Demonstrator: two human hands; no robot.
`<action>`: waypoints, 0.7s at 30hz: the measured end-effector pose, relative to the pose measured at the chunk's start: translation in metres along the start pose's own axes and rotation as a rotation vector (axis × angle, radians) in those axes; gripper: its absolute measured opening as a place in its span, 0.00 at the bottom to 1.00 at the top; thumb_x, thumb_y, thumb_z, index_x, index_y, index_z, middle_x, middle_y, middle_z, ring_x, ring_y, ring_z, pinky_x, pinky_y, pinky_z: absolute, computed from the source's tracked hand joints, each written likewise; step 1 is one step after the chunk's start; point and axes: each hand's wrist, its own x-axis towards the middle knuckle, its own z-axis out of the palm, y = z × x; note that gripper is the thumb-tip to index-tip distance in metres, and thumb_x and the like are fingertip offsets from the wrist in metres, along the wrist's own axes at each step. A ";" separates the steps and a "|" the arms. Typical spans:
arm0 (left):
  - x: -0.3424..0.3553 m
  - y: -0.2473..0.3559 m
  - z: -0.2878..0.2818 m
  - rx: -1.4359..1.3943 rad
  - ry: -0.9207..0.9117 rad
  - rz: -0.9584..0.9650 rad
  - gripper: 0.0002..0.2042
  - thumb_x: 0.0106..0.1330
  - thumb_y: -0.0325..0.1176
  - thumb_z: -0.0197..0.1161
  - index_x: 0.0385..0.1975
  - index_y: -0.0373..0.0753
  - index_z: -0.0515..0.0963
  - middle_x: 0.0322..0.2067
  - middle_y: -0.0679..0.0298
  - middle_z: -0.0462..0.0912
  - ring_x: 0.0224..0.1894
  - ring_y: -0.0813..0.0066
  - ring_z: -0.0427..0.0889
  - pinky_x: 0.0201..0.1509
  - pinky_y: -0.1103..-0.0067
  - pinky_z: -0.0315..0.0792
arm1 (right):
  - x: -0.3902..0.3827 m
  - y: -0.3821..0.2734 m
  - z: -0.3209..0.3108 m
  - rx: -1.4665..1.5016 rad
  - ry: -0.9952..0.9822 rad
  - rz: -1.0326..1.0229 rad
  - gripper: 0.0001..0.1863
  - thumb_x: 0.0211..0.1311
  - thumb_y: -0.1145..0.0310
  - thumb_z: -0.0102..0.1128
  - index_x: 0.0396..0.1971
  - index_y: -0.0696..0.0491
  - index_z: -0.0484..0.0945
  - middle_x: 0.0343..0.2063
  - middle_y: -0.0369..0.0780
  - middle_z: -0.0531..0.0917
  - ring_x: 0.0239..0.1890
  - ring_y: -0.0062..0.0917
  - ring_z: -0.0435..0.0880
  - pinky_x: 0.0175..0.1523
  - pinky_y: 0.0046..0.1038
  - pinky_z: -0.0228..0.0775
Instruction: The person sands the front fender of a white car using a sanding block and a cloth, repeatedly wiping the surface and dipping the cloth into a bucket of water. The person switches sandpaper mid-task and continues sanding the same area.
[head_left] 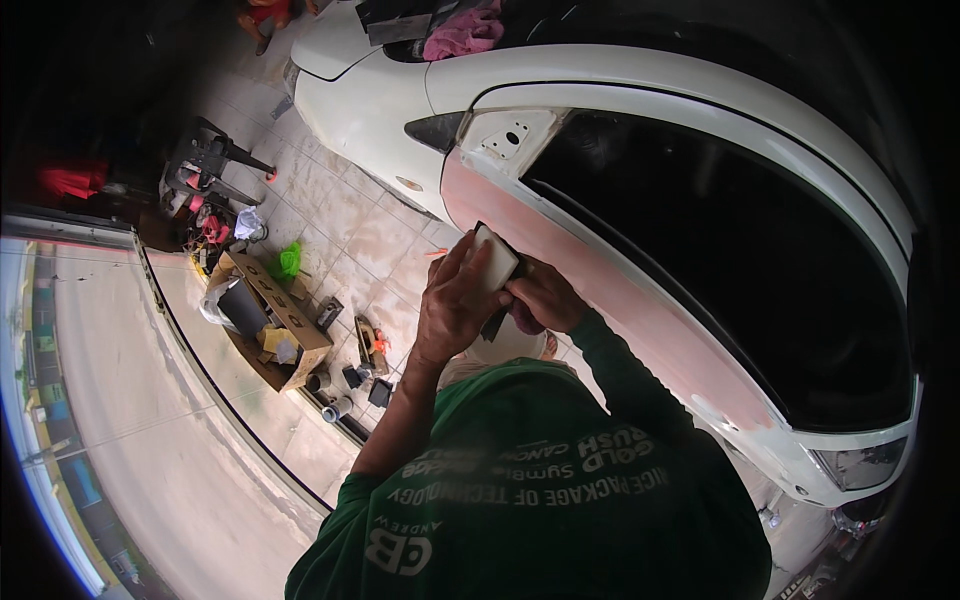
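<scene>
In front of my chest I hold a pale, flat block point(497, 264) with a dark sheet, apparently sandpaper point(494, 324), showing along its edges. My left hand point(447, 300) lies along the block's left side, fingers over its face. At the lower right edge, my right hand point(546, 296) pinches the block and sheet between thumb and fingers. Just beyond the right hand is a white car's door point(610, 265), with a dull pinkish patch along its panel below the dark window point(730, 260). Part of the sheet is hidden behind my fingers.
Left on the tiled floor point(345, 215) stands a cardboard box point(285, 325) of scraps, with small tools and cans beside it. Farther off are a dark plastic chair point(215, 160) and a green bag point(290, 260). A pink cloth point(465, 32) lies on the car. Another person's leg point(264, 40) shows far away.
</scene>
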 end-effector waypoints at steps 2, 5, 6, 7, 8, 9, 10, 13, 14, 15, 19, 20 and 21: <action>-0.001 -0.009 -0.005 -0.007 0.006 0.024 0.40 0.61 0.44 0.82 0.72 0.34 0.76 0.72 0.38 0.73 0.67 0.39 0.78 0.71 0.58 0.71 | 0.006 -0.015 -0.001 0.061 -0.070 0.109 0.20 0.71 0.67 0.52 0.57 0.61 0.79 0.43 0.47 0.87 0.47 0.33 0.86 0.57 0.39 0.75; 0.004 -0.016 -0.011 -0.009 -0.023 0.032 0.41 0.60 0.47 0.83 0.72 0.34 0.76 0.72 0.37 0.72 0.68 0.39 0.78 0.71 0.58 0.71 | 0.010 -0.020 0.006 0.089 -0.090 0.162 0.21 0.71 0.66 0.52 0.57 0.61 0.79 0.44 0.48 0.87 0.47 0.32 0.86 0.57 0.37 0.76; 0.005 -0.016 -0.015 -0.008 -0.047 0.027 0.42 0.60 0.47 0.83 0.72 0.34 0.75 0.73 0.36 0.72 0.68 0.39 0.78 0.71 0.58 0.71 | 0.011 -0.019 0.008 0.088 -0.082 0.161 0.21 0.71 0.65 0.52 0.57 0.61 0.79 0.44 0.48 0.87 0.47 0.32 0.86 0.57 0.36 0.76; 0.005 -0.017 -0.017 -0.011 -0.070 0.015 0.42 0.60 0.48 0.83 0.72 0.33 0.75 0.73 0.36 0.71 0.69 0.38 0.78 0.71 0.57 0.71 | 0.010 -0.019 0.009 0.117 -0.123 0.215 0.22 0.71 0.65 0.52 0.59 0.61 0.77 0.44 0.47 0.87 0.47 0.31 0.86 0.56 0.36 0.76; 0.005 -0.018 -0.021 -0.023 -0.093 0.020 0.43 0.60 0.48 0.82 0.73 0.33 0.74 0.73 0.35 0.70 0.70 0.38 0.76 0.72 0.57 0.71 | 0.009 -0.018 0.009 0.146 -0.164 0.270 0.24 0.72 0.65 0.52 0.62 0.61 0.76 0.45 0.47 0.87 0.48 0.30 0.86 0.56 0.35 0.76; 0.005 -0.019 -0.025 -0.036 -0.117 0.024 0.44 0.61 0.48 0.82 0.74 0.32 0.73 0.74 0.35 0.70 0.71 0.38 0.75 0.73 0.57 0.70 | 0.009 -0.019 0.010 0.176 -0.204 0.325 0.25 0.72 0.65 0.52 0.65 0.61 0.75 0.46 0.46 0.86 0.48 0.29 0.86 0.56 0.34 0.76; 0.004 -0.020 -0.030 -0.041 -0.134 0.024 0.44 0.61 0.48 0.82 0.75 0.32 0.72 0.74 0.35 0.69 0.73 0.38 0.74 0.74 0.58 0.70 | 0.011 -0.027 0.012 0.277 -0.204 0.364 0.28 0.72 0.65 0.52 0.68 0.61 0.72 0.47 0.45 0.86 0.47 0.28 0.86 0.56 0.33 0.76; 0.003 -0.015 -0.037 -0.148 -0.115 0.066 0.45 0.64 0.48 0.80 0.77 0.30 0.68 0.75 0.35 0.68 0.76 0.37 0.71 0.77 0.58 0.68 | 0.014 -0.047 0.019 0.578 -0.181 0.465 0.34 0.73 0.65 0.55 0.76 0.60 0.64 0.49 0.43 0.85 0.45 0.25 0.86 0.54 0.30 0.77; 0.002 -0.018 -0.038 -0.194 -0.119 0.039 0.45 0.65 0.47 0.79 0.77 0.32 0.67 0.75 0.35 0.68 0.76 0.37 0.70 0.77 0.58 0.68 | 0.012 -0.041 0.021 0.676 -0.158 0.489 0.36 0.73 0.65 0.57 0.78 0.60 0.62 0.49 0.42 0.85 0.45 0.24 0.85 0.52 0.29 0.78; 0.001 -0.023 -0.039 -0.239 -0.123 0.012 0.44 0.66 0.46 0.78 0.78 0.33 0.66 0.75 0.36 0.67 0.76 0.37 0.70 0.77 0.58 0.68 | 0.013 -0.040 0.027 0.754 -0.094 0.510 0.38 0.72 0.66 0.59 0.79 0.59 0.60 0.49 0.42 0.85 0.43 0.23 0.85 0.51 0.28 0.78; -0.001 -0.038 -0.040 -0.487 -0.206 -0.123 0.40 0.68 0.37 0.76 0.79 0.37 0.66 0.76 0.37 0.68 0.79 0.40 0.66 0.79 0.58 0.65 | 0.021 -0.043 0.054 0.844 0.184 0.562 0.39 0.70 0.68 0.67 0.78 0.60 0.63 0.48 0.42 0.85 0.36 0.20 0.84 0.43 0.25 0.79; 0.000 -0.042 -0.041 -0.444 -0.203 -0.069 0.38 0.69 0.35 0.75 0.79 0.38 0.67 0.75 0.39 0.69 0.80 0.42 0.65 0.80 0.59 0.63 | 0.021 -0.040 0.052 0.764 0.171 0.564 0.38 0.69 0.69 0.68 0.76 0.60 0.65 0.46 0.41 0.85 0.35 0.19 0.84 0.42 0.24 0.79; 0.002 -0.047 -0.042 -0.402 -0.200 -0.016 0.37 0.69 0.33 0.74 0.79 0.39 0.68 0.75 0.40 0.70 0.81 0.44 0.63 0.81 0.59 0.62 | 0.022 -0.038 0.051 0.684 0.158 0.566 0.37 0.69 0.69 0.70 0.75 0.60 0.67 0.44 0.40 0.85 0.34 0.19 0.84 0.40 0.24 0.79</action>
